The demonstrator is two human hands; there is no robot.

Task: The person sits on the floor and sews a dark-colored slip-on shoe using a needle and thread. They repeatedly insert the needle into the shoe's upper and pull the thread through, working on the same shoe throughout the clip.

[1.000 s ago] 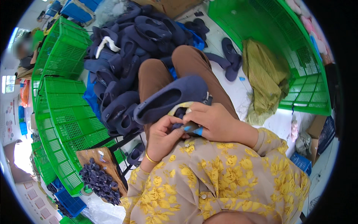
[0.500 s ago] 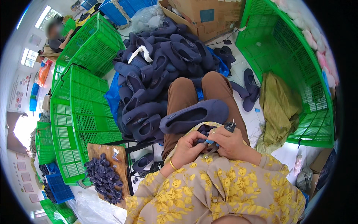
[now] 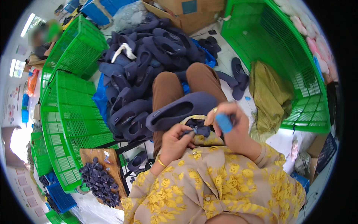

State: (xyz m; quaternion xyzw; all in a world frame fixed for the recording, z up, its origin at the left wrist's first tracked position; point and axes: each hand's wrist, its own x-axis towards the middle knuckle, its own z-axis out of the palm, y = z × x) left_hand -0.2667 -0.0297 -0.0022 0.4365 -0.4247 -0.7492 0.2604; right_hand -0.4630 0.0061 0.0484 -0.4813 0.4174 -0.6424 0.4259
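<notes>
My left hand (image 3: 176, 142) pinches a dark blue fabric bow (image 3: 202, 130) with pale blue thread at its middle, low over my lap. Just to the right, my right hand (image 3: 235, 125) is raised with fingers curled around a dark object, mostly hidden. A rounded bright blue piece (image 3: 223, 123) shows at its thumb side; I cannot tell whether it is a thumb covering or part of a tool. Across my thighs lies a navy slip-on shoe (image 3: 182, 108), just beyond both hands and touched by neither.
Ahead rises a big heap of navy shoes (image 3: 145, 56). Many small fabric bows (image 3: 100, 183) cover a wooden board (image 3: 112, 160) at my left. Green crates (image 3: 74, 123) stand left, another green crate (image 3: 257, 33) right, beside an olive sack (image 3: 270, 97). A person (image 3: 39, 44) sits far left.
My right hand has lifted and moved away from my left hand, bringing the blue piece up. The bow is now exposed in my left hand. The whole view has shifted slightly.
</notes>
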